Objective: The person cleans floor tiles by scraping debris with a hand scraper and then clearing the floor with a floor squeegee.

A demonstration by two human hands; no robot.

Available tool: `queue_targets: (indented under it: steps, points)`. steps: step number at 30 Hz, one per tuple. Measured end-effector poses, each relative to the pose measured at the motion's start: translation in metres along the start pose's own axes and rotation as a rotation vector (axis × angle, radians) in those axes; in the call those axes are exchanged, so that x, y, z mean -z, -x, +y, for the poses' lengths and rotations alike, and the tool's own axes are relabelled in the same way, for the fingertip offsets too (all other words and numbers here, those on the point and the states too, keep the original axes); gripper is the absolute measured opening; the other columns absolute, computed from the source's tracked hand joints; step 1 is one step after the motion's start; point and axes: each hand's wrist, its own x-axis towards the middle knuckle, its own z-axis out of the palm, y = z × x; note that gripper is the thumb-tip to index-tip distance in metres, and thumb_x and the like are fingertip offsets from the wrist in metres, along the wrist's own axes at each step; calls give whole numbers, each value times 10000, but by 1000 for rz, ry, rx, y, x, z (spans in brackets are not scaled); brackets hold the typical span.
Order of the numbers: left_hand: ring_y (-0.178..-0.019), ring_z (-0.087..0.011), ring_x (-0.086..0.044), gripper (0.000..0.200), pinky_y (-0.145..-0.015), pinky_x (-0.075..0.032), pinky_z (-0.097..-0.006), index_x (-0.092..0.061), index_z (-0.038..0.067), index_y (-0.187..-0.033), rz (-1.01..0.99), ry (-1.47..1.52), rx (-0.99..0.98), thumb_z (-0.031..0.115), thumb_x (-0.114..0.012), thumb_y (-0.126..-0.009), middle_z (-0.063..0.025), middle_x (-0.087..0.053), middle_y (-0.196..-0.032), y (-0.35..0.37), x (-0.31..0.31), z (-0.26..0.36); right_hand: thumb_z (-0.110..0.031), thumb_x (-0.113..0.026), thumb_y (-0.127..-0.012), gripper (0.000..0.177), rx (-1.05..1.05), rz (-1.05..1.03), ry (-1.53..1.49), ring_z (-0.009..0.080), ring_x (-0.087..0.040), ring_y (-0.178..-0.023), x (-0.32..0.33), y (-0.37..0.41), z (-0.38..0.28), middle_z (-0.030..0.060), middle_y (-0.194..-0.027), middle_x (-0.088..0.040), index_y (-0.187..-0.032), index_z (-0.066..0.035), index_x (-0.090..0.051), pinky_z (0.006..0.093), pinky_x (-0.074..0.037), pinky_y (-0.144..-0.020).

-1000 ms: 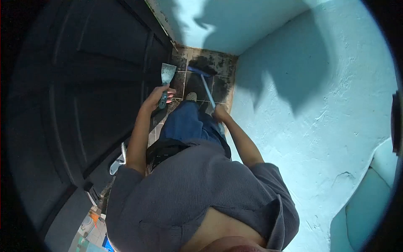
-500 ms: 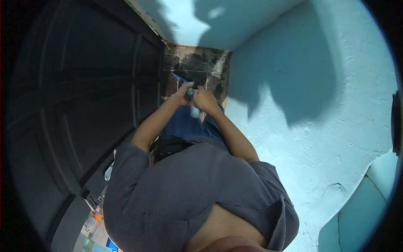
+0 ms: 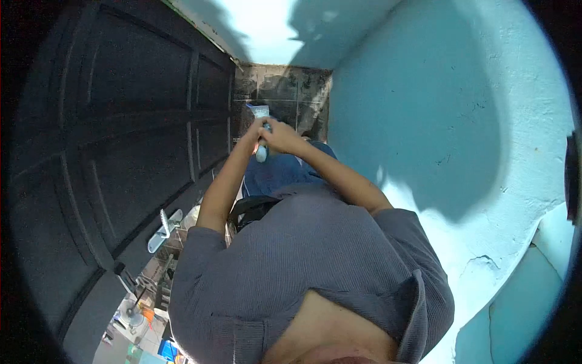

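Observation:
Both my hands are closed around a pale, handled tool with a flared head (image 3: 260,111) in front of my legs. Its whitish head shows a blue edge and points away from me, over the dark floor tiles. The rounded, pale end of the handle comes out below my fingers, on my side. My left hand (image 3: 256,129) grips it from the left. Wrapped over it from the right is my right hand (image 3: 280,137). My fingers cover the middle of the tool, and its exact kind cannot be made out.
A dark panelled door (image 3: 139,121) with a silver handle (image 3: 163,231) stands close on my left. Light blue walls (image 3: 418,115) rise to the right and ahead. Stained tiles (image 3: 279,85) cover the narrow floor. Several small household items lie behind at lower left.
My hands and the tool have shifted left. The tool has turned, so its whitish flared head now shows beyond my fingers. More of the door handle and the lower-left items has come into view.

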Motion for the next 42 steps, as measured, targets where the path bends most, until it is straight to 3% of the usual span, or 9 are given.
queue_targets:
  steps: [9, 11, 14, 18, 22, 26, 30, 35, 42]
  points:
    - [-822, -197, -550, 422, -712, -454, -290, -538, 10, -1026, 202, -226, -243, 357, -377, -848, -136, -569, -920, 12, 27, 25, -331, -491, -782, 436, -30, -87, -289, 325, -575, -795, -34, -63, 19, 219, -911, -581, -968, 63, -507, 407, -448, -718]
    - [-850, -218, -552, 590, -753, -440, -280, -515, -38, -1062, -14, 87, 66, 476, -305, -862, -168, -569, -909, -34, 83, -2, -147, -577, -752, 332, -225, -366, -810, 223, -571, -791, -95, -110, 99, 124, -847, -576, -1041, -7, -495, 374, -467, -619]
    - [-777, -207, -555, 716, -716, -435, -287, -533, -50, -1000, -92, 332, -70, 580, -235, -841, -159, -583, -876, 27, 62, 39, -119, -532, -746, 289, -535, -481, -1043, 181, -562, -716, -32, -87, 56, 75, -734, -544, -1021, -33, -515, 330, -459, -577]
    - [-775, -208, -560, 822, -672, -453, -281, -524, -69, -952, -90, 333, -694, 676, -224, -777, -158, -581, -856, 54, 84, 76, -224, -520, -712, 387, -205, 470, -107, 272, -587, -690, -16, -113, 129, 166, -751, -601, -1019, 12, -508, 376, -452, -620]
    - [-404, -174, -427, 862, -371, -301, -217, -529, -42, -843, 356, 76, -865, 746, -211, -703, -131, -545, -673, 48, 109, 99, -267, -498, -728, 449, -432, 511, 62, 414, -551, -745, -14, -140, 246, 284, -827, -566, -1053, 43, -490, 437, -438, -705]
    - [-477, -157, -442, 651, -436, -335, -242, -470, -15, -693, 556, -159, -1669, 610, -306, -777, -93, -480, -581, -36, 138, 94, -270, -478, -749, 405, -641, 435, 220, 356, -563, -901, -50, -186, 347, 231, -960, -577, -1061, -17, -536, 430, -419, -797]
    - [-565, -155, -428, 322, -560, -383, -286, -461, 56, -694, 1405, -291, -1463, 339, -455, -847, -44, -436, -615, -101, 155, 79, -168, -491, -743, 266, -627, 267, 512, 388, -565, -710, -83, -255, 439, 241, -800, -584, -933, 2, -565, 458, -444, -664]
    - [-632, -213, -548, 274, -698, -508, -319, -484, 10, -683, 1277, 62, -1267, 206, -451, -872, -98, -517, -646, -210, 166, 24, -130, -509, -739, 349, -517, 327, 512, 356, -576, -700, -143, -339, 590, 203, -770, -595, -1060, 7, -499, 443, -453, -635]
    - [-420, -105, -315, 354, -403, -327, -263, -318, 109, -579, 1452, -123, -1488, 241, -443, -883, 9, -264, -476, -274, 166, 4, -150, -501, -776, 512, -536, 316, 342, 355, -570, -690, -139, -407, 662, 232, -753, -573, -1257, -54, -355, 452, -451, -631]
